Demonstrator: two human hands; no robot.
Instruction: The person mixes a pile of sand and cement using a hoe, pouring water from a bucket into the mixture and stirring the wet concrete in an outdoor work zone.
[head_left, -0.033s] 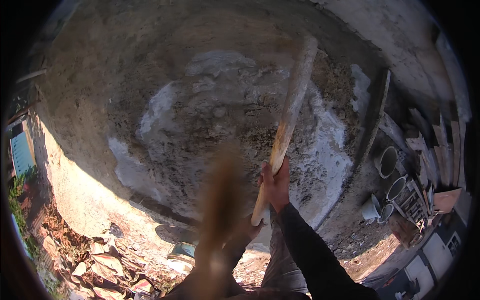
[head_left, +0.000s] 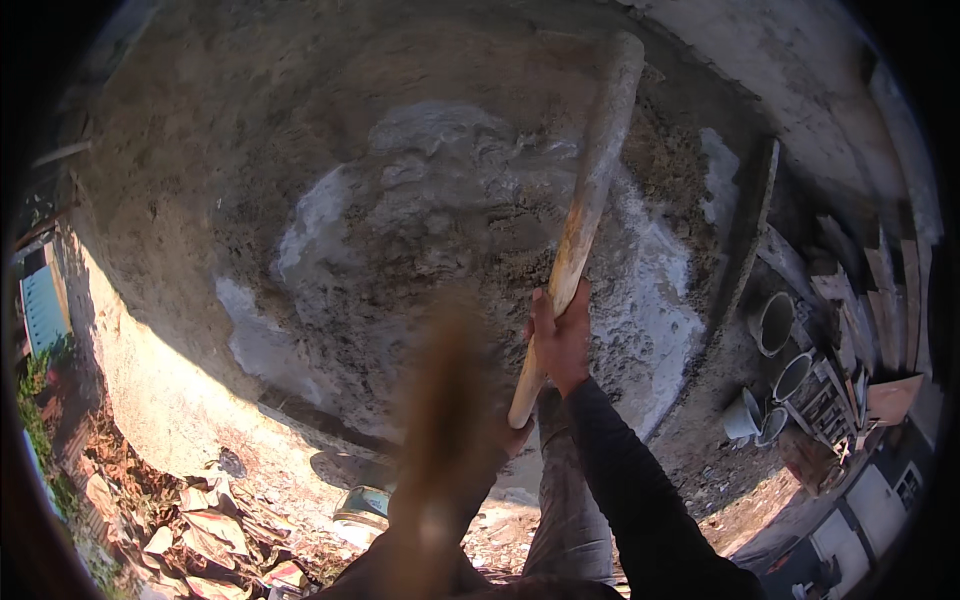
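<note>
A long wooden pole [head_left: 575,235] slants up and away from me over rough grey mortar [head_left: 430,230]. Its far part is pale and coated, the middle bare yellowish wood. My right hand [head_left: 562,335] is closed around the lower middle of the pole, dark sleeve behind it. At the pole's near end, my left hand [head_left: 516,440] is closed on it, partly hidden behind the wood and a blurred brown shape [head_left: 440,400] close to the camera. Whitish wet patches [head_left: 655,310] curve around the darker, lumpy middle of the mortar.
A plank [head_left: 745,240] edges the mortar on the right. Past it are several buckets [head_left: 743,415] and stacked boards [head_left: 845,290]. A tub [head_left: 362,508] stands near my legs at lower left, beside crumpled paper sacks [head_left: 212,535]. Sunlit ground [head_left: 160,390] borders the left.
The pole and both my hands have shifted away from me and slightly right; its far end now reaches higher in the view. Both hands keep their hold.
</note>
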